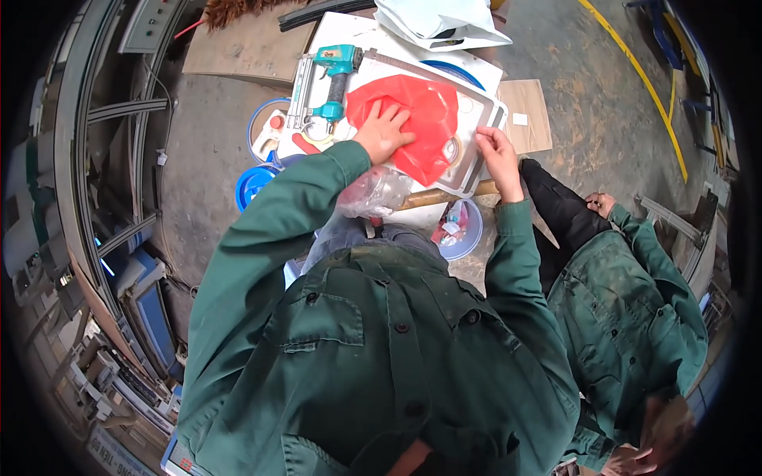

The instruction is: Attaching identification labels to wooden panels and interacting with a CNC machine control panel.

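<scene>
A green jacket [401, 341] fills the foreground, beyond which the left hand [385, 133] spreads, fingers apart, on red plastic [432, 107] that hides much of the white tray [479, 107] beneath, while the right hand [501, 159] half-curls at its right rim, any hold impossible to tell.

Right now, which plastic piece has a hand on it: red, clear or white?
The red plastic, spread under the left hand. The clear plastic, nearer the body, and the white plastic, farthest away, have no hand on them.
</scene>
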A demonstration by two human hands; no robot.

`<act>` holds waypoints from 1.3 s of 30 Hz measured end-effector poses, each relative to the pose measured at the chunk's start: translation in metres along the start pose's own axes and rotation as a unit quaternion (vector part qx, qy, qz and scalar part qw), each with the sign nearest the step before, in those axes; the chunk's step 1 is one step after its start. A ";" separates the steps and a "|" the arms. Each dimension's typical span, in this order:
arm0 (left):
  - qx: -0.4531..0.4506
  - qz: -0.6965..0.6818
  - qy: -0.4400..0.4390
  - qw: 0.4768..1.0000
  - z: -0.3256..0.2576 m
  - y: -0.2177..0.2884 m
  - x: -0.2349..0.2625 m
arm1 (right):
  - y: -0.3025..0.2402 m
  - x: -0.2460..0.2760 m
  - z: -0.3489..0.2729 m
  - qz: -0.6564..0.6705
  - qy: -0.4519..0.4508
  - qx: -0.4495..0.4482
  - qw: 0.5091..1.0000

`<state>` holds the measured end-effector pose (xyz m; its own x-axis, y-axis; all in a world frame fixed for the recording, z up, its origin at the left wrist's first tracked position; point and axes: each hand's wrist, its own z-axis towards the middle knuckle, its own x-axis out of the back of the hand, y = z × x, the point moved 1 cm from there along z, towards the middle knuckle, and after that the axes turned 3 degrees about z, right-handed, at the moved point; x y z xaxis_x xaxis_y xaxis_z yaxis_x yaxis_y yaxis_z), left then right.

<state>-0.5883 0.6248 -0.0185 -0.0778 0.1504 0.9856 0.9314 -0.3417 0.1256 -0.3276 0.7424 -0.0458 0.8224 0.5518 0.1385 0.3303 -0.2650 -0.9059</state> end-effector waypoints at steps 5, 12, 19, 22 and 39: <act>0.168 -0.195 0.162 0.953 0.026 -0.065 0.059 | 0.008 -0.012 0.000 -0.281 0.056 0.131 0.949; 0.135 -0.513 0.350 0.772 0.027 -0.107 0.190 | 0.006 -0.049 0.015 -0.498 -0.034 0.171 0.850; 0.146 -0.506 0.169 0.833 0.015 -0.116 0.141 | -0.020 -0.038 0.014 -0.399 0.030 0.177 0.899; 0.075 -0.450 0.048 0.888 0.034 -0.101 0.108 | -0.097 -0.039 -0.003 -0.344 0.036 0.254 0.903; 0.185 -0.139 0.159 0.960 0.011 0.003 -0.072 | 0.014 -0.109 0.089 -0.516 -0.042 0.259 0.816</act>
<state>-0.5759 0.6237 -0.0899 -0.3912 -0.1236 0.9120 0.9169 0.0326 0.3977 -0.4534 0.7488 -0.1087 0.1897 0.3278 0.9255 0.5684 0.7319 -0.3757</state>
